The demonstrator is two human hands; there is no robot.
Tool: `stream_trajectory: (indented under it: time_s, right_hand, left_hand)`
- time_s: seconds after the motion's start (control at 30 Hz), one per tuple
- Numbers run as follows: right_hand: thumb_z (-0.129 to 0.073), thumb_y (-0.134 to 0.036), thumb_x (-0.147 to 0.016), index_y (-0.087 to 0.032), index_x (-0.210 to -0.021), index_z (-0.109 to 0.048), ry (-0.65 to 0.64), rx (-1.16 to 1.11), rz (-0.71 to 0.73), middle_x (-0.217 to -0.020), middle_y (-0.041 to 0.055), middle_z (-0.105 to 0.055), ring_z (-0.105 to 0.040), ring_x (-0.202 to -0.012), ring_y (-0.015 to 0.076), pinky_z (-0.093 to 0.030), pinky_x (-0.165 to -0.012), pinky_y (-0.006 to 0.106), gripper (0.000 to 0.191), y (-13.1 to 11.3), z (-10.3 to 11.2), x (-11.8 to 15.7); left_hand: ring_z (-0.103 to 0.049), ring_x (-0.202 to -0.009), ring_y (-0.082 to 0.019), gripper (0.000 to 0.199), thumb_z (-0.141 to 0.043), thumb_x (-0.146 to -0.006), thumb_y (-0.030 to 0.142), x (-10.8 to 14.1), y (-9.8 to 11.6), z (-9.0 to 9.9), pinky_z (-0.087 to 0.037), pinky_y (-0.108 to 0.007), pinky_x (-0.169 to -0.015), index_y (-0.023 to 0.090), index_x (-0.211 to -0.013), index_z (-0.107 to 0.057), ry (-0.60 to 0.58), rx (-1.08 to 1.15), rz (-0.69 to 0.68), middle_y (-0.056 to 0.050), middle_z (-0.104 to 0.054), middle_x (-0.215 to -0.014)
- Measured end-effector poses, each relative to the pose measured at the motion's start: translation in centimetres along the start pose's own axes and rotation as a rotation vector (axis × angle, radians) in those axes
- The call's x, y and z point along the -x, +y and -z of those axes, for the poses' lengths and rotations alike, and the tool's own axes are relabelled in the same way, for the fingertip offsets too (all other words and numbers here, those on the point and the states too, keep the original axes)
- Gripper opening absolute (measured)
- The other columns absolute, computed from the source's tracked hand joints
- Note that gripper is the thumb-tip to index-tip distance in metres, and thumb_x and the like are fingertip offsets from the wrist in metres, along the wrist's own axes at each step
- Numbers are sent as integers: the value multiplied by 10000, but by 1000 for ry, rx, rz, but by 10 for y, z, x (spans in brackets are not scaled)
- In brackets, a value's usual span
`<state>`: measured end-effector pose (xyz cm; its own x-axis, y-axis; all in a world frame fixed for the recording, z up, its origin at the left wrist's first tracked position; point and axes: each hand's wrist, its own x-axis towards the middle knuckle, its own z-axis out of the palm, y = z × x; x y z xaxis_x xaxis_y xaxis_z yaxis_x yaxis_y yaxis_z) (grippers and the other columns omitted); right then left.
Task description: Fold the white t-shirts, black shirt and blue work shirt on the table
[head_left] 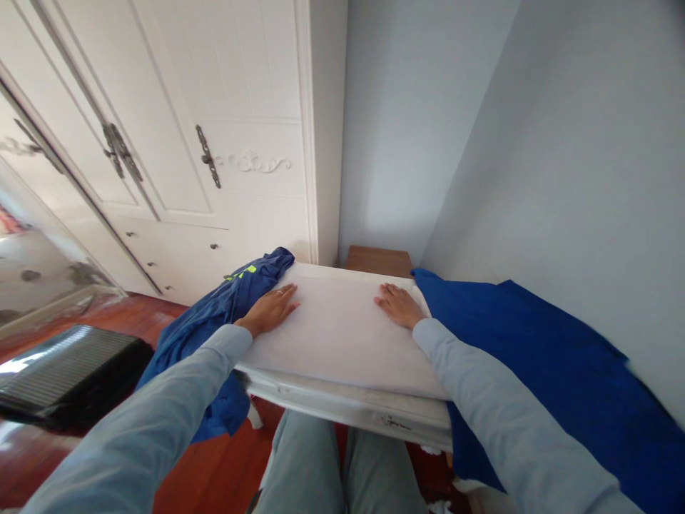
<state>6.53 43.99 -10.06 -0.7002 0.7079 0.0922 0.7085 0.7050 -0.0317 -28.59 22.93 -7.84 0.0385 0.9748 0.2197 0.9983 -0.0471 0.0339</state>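
Note:
A white cloth or sheet (337, 328) lies flat over the top of a small white table (364, 408). My left hand (271, 309) rests palm down near its left edge, fingers stretched out, with a ring on one finger. Beside that hand a dark blue garment (214, 314) with yellow-green marks drapes over the table's left end. My right hand (400, 305) lies flat near the right edge, fingers extended. Close to it, a plain bright blue cloth (514, 343) hangs over the right end, partly covered by my right sleeve. Neither hand grips anything.
A white wardrobe (257, 86) with dark metal handles stands behind on the left. A brown wooden box or stool (377, 261) is in the corner by the grey walls (578, 157). On the reddish wood floor (214, 478) at left lies a black ribbed suitcase (69, 371).

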Motion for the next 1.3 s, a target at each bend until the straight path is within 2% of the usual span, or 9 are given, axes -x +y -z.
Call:
stream_trajectory:
  time_s: [0.23, 0.4, 0.57, 0.7, 0.9, 0.97, 1.07, 1.17, 1.3]
  right_hand:
    - [-191, -524, -1024, -72, -1552, -336, -20, -5, -10, -1602, 150, -304, -283, -1497, 280, -229, -1242, 428, 710, 0, 1, 0]
    - [-187, -519, -1023, -64, -1553, -330, -19, 3, -5, -1599, 157, -308, -281, -1497, 278, -230, -1240, 431, 713, -1, 2, 0]
    - [-175, -522, -1020, -96, -1553, -340, -23, 3, -9, -1599, 148, -312, -278, -1499, 279, -239, -1236, 447, 702, -1, 2, 1]
    - [-164, -523, -1016, -77, -1559, -321, -35, 8, -17, -1607, 143, -296, -275, -1499, 284, -242, -1236, 457, 720, -2, 3, 1]
    - [-160, -515, -1015, -61, -1550, -332, -28, 30, -4, -1595, 159, -315, -293, -1489, 285, -255, -1230, 454, 722, -1, 2, 1]
    - [-157, -518, -1015, -59, -1551, -329, -26, 34, -2, -1598, 158, -309, -292, -1489, 286, -253, -1231, 451, 726, 0, 1, 1]
    - [-150, -524, -1016, -70, -1557, -322, -30, 37, -10, -1606, 146, -297, -281, -1496, 282, -246, -1235, 451, 727, 1, -1, 0]
    - [-147, -537, -1014, -93, -1564, -315, -43, 24, -22, -1613, 137, -284, -263, -1507, 275, -243, -1237, 456, 726, 2, -2, -1]
    - [-149, -546, -1014, -92, -1562, -315, -45, 14, -30, -1614, 141, -281, -257, -1512, 270, -242, -1238, 455, 730, 2, -2, -1]
  left_hand:
    - [-469, -1396, -280, 587, -341, -1020, 437, 22, -3, 14, -370, -441, -1166, 88, -1478, -454, -19, -123, -105, -204, -439, -1525]
    - [-446, -1416, -259, 547, -341, -1024, 388, 51, -12, 10, -353, -423, -1181, 105, -1478, -461, -20, -107, -103, -178, -428, -1540]
    - [-509, -1365, -222, 477, -325, -1031, 327, 78, -21, 5, -403, -384, -1148, 159, -1422, -540, -41, -90, -65, -134, -525, -1476]
    - [-479, -1388, -236, 386, -384, -1011, 254, 78, -13, 15, -373, -436, -1154, 203, -1281, -655, -21, -233, -84, -105, -578, -1429]
    - [-479, -1377, -310, 348, -424, -996, 270, 71, 8, 34, -402, -516, -1094, 153, -974, -751, -62, -405, -37, -165, -654, -1295]
    - [-467, -1383, -337, 355, -429, -991, 280, 70, 14, 37, -409, -524, -1080, 123, -999, -747, -64, -435, 2, -199, -633, -1317]
    - [-438, -1406, -338, 382, -442, -947, 210, 67, 30, 39, -402, -506, -1090, 69, -1221, -667, -1, -422, 36, -229, -560, -1404]
    - [-410, -1434, -282, 496, -409, -938, 178, 58, 47, 34, -364, -448, -1146, 77, -1410, -525, 29, -314, -36, -190, -506, -1477]
    - [-357, -1468, -282, 566, -374, -1012, 374, 47, 52, 15, -317, -444, -1196, 60, -1476, -446, 8, -138, -77, -199, -435, -1531]
